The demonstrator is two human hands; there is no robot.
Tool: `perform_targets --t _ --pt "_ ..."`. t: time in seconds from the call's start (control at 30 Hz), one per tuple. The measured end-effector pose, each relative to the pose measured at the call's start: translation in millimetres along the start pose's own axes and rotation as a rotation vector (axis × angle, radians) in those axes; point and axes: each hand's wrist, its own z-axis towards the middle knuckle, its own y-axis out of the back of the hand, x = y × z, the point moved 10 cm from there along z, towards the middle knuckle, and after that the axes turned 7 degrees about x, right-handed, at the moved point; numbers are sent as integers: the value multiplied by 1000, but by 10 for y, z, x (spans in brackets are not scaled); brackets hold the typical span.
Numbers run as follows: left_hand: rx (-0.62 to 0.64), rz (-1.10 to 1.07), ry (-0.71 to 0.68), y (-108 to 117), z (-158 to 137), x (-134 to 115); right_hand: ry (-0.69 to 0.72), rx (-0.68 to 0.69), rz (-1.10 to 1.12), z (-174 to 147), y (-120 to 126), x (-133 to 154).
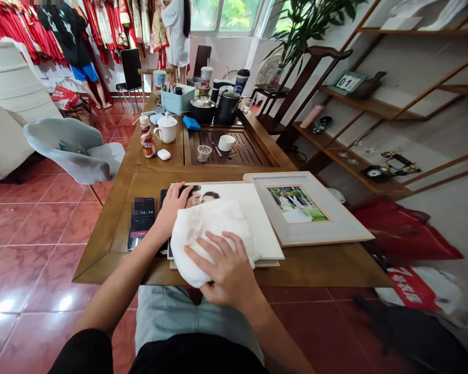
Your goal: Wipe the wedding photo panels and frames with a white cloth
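Observation:
A white cloth (214, 221) lies bunched over a large white photo panel (263, 223) near the table's front edge. My right hand (226, 267) presses on the cloth with its fingers spread over it and the thumb at its lower edge. At the panel's upper left, my left hand (173, 205) rests with its fingers laid over the edge, beside the printed picture of two people. The cloth hides the lower part of that picture. To the right, a pale framed photo (296, 204) lies flat, touching or very near the panel.
A phone (141, 222) lies left of the panel. Farther back on the wooden table (113, 236) stand a bottle (147, 137), a lidded white cup (166, 128) and a tea tray (253, 150). A grey chair (78, 150) is at left, shelves (366, 109) at right. Two people stand behind.

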Motion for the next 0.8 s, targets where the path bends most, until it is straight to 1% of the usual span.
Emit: perform_targets --t 0.1,0.27,0.4,0.57,0.8 --pt "1 -1 -1 2 5 13 10 5 14 17 -2 -11" --pt "-16 -9 -16 35 -21 -7 -19 -2 64 7 30 -147" --pt "-17 4 -34 63 -39 -71 -78 5 56 -56 67 -325" --pt "-18 1 -27 103 -36 -143 -136 -15 -19 -196 181 -579" --pt "-22 7 -19 112 -45 -145 -243 -49 -105 -455 327 -909"
